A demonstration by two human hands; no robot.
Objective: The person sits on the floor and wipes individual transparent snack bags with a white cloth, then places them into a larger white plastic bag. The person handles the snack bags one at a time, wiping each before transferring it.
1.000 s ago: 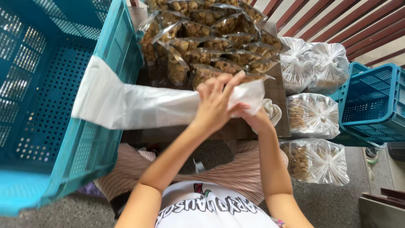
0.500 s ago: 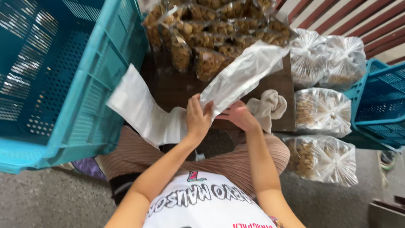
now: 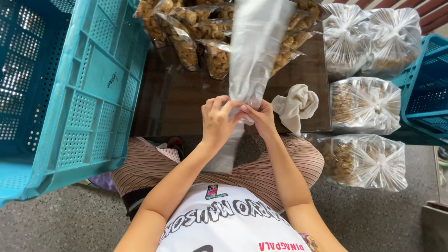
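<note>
Above the lap, both hands pinch one empty clear plastic bag (image 3: 256,51).

The left hand (image 3: 217,121) and right hand (image 3: 262,119) meet at the bag's lower end, fingers pressed together on the film; the bag rises upright away from them, and a second length of film hangs below the left hand. Just right of the right hand lies one crumpled cream cloth (image 3: 296,106) on the dark table (image 3: 186,98). Left stands one turquoise crate (image 3: 88,93). Right, four knotted clear sacks (image 3: 366,105) of brown snacks. Farthest, a pile of small filled packets (image 3: 205,32).
</note>
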